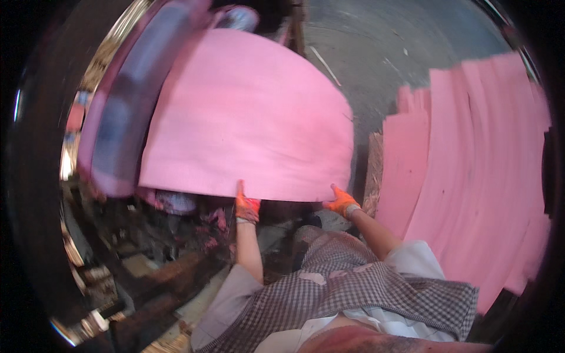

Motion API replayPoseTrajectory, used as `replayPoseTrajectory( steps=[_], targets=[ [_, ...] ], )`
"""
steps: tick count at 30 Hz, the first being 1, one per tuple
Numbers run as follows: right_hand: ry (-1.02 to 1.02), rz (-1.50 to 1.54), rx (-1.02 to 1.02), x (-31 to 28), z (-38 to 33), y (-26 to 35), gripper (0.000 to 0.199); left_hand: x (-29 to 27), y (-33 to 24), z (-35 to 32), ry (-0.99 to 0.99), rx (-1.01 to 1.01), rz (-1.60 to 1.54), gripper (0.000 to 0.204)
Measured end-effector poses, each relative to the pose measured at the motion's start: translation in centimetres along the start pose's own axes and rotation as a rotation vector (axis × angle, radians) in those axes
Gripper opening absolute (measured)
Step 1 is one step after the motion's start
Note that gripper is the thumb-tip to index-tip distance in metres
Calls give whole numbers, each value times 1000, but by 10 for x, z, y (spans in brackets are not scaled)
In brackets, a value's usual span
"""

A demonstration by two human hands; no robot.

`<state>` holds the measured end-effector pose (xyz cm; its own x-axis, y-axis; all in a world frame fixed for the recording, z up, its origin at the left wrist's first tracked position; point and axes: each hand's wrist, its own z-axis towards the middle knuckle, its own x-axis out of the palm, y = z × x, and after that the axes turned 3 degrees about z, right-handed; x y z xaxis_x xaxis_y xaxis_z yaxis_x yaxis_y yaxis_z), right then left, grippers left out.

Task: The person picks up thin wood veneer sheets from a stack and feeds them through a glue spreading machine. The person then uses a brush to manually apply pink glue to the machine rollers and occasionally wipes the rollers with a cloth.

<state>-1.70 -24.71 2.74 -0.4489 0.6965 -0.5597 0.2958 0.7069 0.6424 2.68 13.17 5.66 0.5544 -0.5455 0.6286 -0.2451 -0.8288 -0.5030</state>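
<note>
A large pink sheet (253, 117), thin and flat, spreads out in front of me. My left hand (247, 209), in an orange-palmed glove, grips its near edge around the middle, thumb on top and fingers hidden underneath. At the near right corner my right hand (342, 203), gloved the same way, pinches the sheet with its thumb above. The sheet's left side lies against a long roller (132, 100), blue-grey and stained pink. What the far edge rests on is hidden under the sheet.
To my right stands a stack of similar pink sheets (482, 159), with a rough wooden board edge (374, 170) beside it. Dark machine framing (159, 270) and pink scraps (215, 226) lie low at the left. Grey concrete floor (376, 47) stretches beyond, with a thin pale strip (325, 66) on it.
</note>
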Motion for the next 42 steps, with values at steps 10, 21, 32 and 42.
replayPoseTrajectory(
  steps=[10,21,32,42],
  targets=[
    [-525,439,365,-94,-9,-26,59,398,189,-121,358,197,1407,41],
    [-1180,1,73,-201,-229,-272,33,513,440,-336,1536,84,1267,54],
    [-452,-94,1003,-204,-290,-536,36,366,315,-206,824,142,1177,60],
    [-21,19,422,-39,-20,-418,36,98,58,-127,-189,630,720,62]
  ],
)
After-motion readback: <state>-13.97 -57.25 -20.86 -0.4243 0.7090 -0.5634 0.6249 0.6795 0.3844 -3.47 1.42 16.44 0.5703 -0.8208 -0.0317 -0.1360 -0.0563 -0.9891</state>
